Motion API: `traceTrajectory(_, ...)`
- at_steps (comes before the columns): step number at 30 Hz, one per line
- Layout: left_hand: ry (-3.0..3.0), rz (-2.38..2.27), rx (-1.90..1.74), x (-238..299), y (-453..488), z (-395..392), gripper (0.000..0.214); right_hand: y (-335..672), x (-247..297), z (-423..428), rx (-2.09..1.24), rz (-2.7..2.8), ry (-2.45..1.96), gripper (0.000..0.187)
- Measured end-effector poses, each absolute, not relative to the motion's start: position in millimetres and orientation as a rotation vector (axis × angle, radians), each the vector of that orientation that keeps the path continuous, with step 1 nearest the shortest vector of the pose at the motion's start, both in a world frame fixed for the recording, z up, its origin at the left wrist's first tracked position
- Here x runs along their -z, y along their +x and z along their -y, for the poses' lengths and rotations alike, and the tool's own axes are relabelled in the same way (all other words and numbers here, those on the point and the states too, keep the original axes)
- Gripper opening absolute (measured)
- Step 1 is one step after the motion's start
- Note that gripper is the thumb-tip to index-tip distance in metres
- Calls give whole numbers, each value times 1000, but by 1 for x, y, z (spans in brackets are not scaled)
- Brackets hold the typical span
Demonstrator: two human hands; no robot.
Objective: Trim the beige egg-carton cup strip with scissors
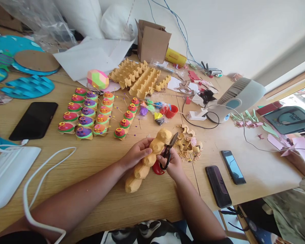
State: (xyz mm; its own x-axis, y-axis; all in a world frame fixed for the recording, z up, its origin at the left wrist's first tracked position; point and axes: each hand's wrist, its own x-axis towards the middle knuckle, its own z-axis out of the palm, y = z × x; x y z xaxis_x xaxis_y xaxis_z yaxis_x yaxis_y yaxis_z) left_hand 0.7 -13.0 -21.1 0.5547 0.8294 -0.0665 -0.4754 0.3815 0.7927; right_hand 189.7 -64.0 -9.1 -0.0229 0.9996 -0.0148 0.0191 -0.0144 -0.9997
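Observation:
My left hand (138, 151) is closed round a long tan strip of egg-carton cups (147, 159), held just above the wooden table (96, 162). My right hand (173, 166) grips a pair of scissors (169, 150) with red and black handles. Their blades point up and right, against the upper part of the strip. Cardboard scraps and crumbs (189, 144) lie just right of the blades.
Rows of painted carton cups (88, 113) stand to the left, with a black phone (34, 120) beyond them. Egg trays (138, 78) and a cardboard box (152, 42) sit behind. Two phones (225, 176) lie at right, near a white fan (234, 100) and another person's sleeve (295, 203).

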Motion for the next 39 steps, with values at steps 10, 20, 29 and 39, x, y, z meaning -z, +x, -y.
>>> traceTrajectory(10,634,-562,-910,18,1,12,41,197,7,62,-1053,1481,-1318,20)
traceTrajectory(20,397,-576,-784,30,-14,-6,42,216,8,55,-467,1886,-1591,22)
traceTrajectory(29,341,-532,-807,39,-15,-8,36,223,19,47,-259,1929,-1695,15)
traceTrajectory(39,421,-520,-746,40,-14,-7,40,224,22,48,-194,1999,-1656,18)
